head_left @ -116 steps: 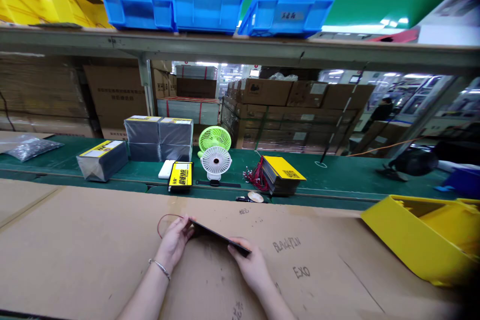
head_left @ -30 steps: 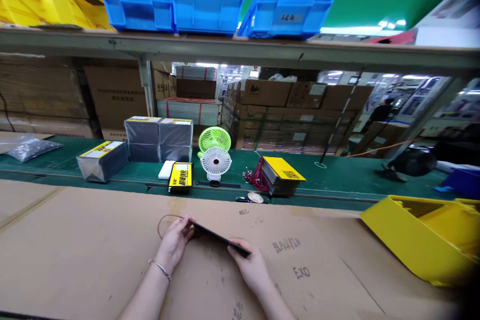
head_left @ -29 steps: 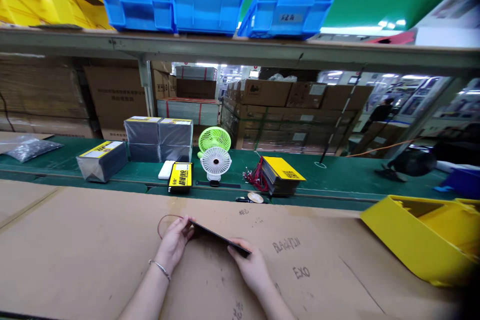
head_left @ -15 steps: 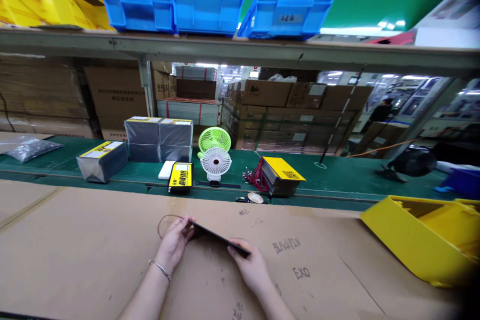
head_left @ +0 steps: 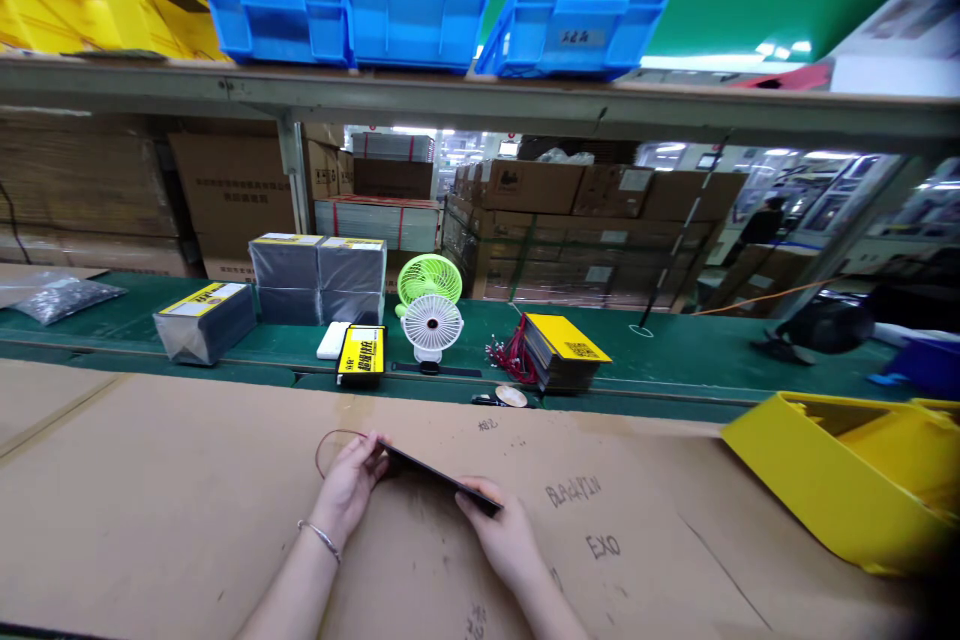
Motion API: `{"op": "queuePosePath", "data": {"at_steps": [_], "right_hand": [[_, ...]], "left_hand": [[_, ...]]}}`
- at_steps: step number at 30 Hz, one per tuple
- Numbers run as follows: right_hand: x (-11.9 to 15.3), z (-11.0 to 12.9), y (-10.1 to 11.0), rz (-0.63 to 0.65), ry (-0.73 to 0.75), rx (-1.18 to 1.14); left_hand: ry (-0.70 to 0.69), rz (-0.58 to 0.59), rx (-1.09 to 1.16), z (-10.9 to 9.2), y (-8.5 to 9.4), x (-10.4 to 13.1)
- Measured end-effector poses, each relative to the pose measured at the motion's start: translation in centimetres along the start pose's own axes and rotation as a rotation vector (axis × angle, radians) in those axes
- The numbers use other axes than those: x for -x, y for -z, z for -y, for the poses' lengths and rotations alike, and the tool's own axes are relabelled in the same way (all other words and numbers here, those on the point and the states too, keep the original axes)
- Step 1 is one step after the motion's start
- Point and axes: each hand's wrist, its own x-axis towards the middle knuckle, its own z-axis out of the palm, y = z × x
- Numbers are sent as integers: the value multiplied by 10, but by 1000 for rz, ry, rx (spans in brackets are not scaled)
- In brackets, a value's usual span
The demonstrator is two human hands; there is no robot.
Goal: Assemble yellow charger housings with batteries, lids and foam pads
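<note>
A thin black panel is held tilted above the cardboard sheet, its edge toward me, so its face is hidden. My left hand pinches its left end, fingers closed. From that end a thin dark red wire loops out to the left. My right hand grips the right end, with the thumb on the near side. Further back, a stack of flat dark pieces with a yellow top stands beside a bundle of red wires.
Brown cardboard with handwriting covers the near bench. A yellow bin stands at right. Behind are a white fan, a green fan, a yellow-and-black pack and wrapped grey blocks. Blue bins line the overhead shelf.
</note>
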Motion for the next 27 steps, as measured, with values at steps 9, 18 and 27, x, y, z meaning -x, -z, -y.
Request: {"op": "queuePosePath", "data": {"at_steps": [9,18,27], "right_hand": [[-1,-1,0,3,15,10],[0,1,0,26,3,15],[0,-4,0,25,-11,6]], "left_hand": [[-6,1,4,1,2,-2],[2,12,2,1,3,-2],[-5,9,6,1,3,-2]]}}
